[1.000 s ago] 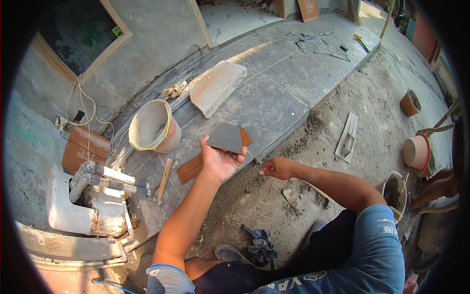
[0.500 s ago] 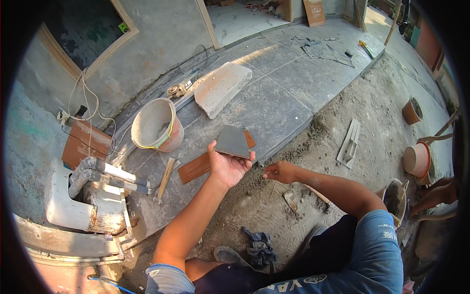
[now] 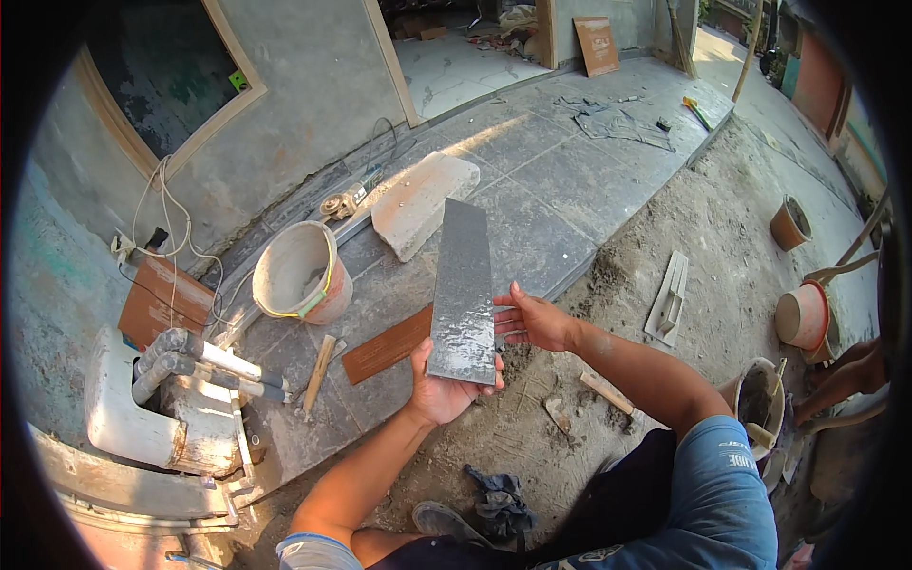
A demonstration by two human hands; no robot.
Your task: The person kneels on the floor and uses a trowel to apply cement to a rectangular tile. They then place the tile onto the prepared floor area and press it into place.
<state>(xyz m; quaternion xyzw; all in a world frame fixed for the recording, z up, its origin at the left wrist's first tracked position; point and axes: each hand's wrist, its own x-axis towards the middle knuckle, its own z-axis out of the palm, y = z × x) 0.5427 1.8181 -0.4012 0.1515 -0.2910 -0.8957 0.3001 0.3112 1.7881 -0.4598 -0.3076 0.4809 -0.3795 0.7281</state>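
A long dark grey strip of tile [image 3: 463, 285] stands tilted up in front of me, its lower face shiny with glare. My left hand [image 3: 445, 394] grips its lower end, thumb on the left edge and fingertips round the right. Beside the tile's right edge, my right hand [image 3: 540, 321] is open with fingers stretched toward it; whether they touch cannot be made out. Behind the tile, a reddish-brown tile strip [image 3: 385, 349] lies on the grey paved floor [image 3: 546, 204]. Below my right forearm, a trowel with a wooden handle [image 3: 608, 391] rests on the dirt.
A bucket [image 3: 328, 275] and a stone slab [image 3: 425, 201] stand on the paving, with a power tool [image 3: 347, 199] behind. White pipes [image 3: 228, 337] rise at left. A plastering float [image 3: 671, 302] and several buckets lie right. Another person's arm [image 3: 845, 380] shows at the right edge.
The tile has been tipped up, so its long face now shows. My right hand has risen toward its edge, its fingers spreading out. The view has shifted slightly.
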